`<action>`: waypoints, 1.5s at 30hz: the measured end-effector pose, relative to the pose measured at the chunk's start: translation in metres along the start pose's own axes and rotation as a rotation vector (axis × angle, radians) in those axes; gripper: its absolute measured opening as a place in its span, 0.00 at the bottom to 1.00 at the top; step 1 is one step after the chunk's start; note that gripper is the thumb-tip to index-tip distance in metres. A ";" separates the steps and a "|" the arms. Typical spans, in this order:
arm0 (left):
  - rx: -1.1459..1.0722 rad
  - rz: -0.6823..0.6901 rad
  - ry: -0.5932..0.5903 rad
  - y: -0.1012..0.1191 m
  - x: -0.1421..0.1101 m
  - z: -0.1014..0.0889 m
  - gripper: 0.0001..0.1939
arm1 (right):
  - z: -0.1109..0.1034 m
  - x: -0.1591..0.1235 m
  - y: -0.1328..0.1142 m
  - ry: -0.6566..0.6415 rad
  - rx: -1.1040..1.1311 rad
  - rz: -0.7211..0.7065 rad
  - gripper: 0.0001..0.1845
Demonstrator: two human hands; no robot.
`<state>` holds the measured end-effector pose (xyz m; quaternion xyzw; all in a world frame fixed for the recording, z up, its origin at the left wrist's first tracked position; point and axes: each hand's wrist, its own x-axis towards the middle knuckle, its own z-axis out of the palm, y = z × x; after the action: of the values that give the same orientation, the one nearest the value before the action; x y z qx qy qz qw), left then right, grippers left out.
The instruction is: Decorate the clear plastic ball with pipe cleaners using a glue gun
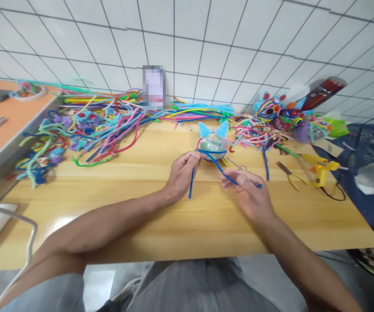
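Observation:
A clear round ball [212, 143] with two light-blue pointed ears and a pink band sits at the middle of the table. Around its front runs a dark blue pipe cleaner [218, 166]. My left hand [184, 171] pinches the pipe cleaner at the ball's left side, and a short end hangs below the fingers. Lower right of the ball, my right hand [250, 190] is closed on the longer end, whose tip sticks out past the fingers. Small scissors [240, 166] lie between the ball and my right hand, partly hidden.
Bundles of coloured pipe cleaners [118, 125] cover the back left. A phone [154, 88] leans on the tiled wall. At the right are decorated balls [268, 108], yellow-handled pliers [291, 175] and a yellow glue gun [322, 170] with its cord. A white cable [32, 236] crosses at the left.

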<state>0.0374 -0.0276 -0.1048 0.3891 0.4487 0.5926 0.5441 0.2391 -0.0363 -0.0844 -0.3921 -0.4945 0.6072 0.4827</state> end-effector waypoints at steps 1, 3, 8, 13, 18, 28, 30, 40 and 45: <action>-0.021 0.015 0.021 0.001 0.002 0.000 0.18 | 0.004 -0.002 0.001 -0.040 0.018 0.040 0.16; -0.042 0.034 0.049 0.002 0.004 0.000 0.17 | 0.013 -0.004 0.003 -0.102 0.052 0.114 0.16; -0.046 0.070 0.088 0.002 0.009 -0.003 0.17 | 0.031 0.001 0.008 -0.213 0.086 0.237 0.21; -0.010 0.115 0.146 0.003 0.011 -0.005 0.18 | 0.051 0.005 0.020 -0.165 -0.013 0.152 0.23; 0.036 0.068 0.111 0.006 0.004 -0.002 0.23 | 0.067 0.003 0.032 -0.093 -0.012 0.099 0.25; -0.051 0.009 -0.264 0.010 0.004 -0.010 0.36 | 0.022 0.019 0.000 -0.215 -0.039 0.274 0.13; -0.045 -0.006 -0.357 0.012 0.006 -0.013 0.35 | 0.005 0.022 -0.010 -0.265 -0.108 0.311 0.12; 0.485 -0.089 -0.743 0.019 0.000 -0.006 0.20 | -0.031 0.028 -0.038 -0.331 -0.750 -0.158 0.05; 0.490 -0.064 -0.756 0.014 -0.011 -0.002 0.20 | -0.009 0.025 -0.031 -0.207 -0.569 -0.170 0.07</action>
<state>0.0321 -0.0391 -0.0914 0.6816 0.3573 0.2679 0.5797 0.2481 -0.0084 -0.0557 -0.4048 -0.7220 0.4387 0.3497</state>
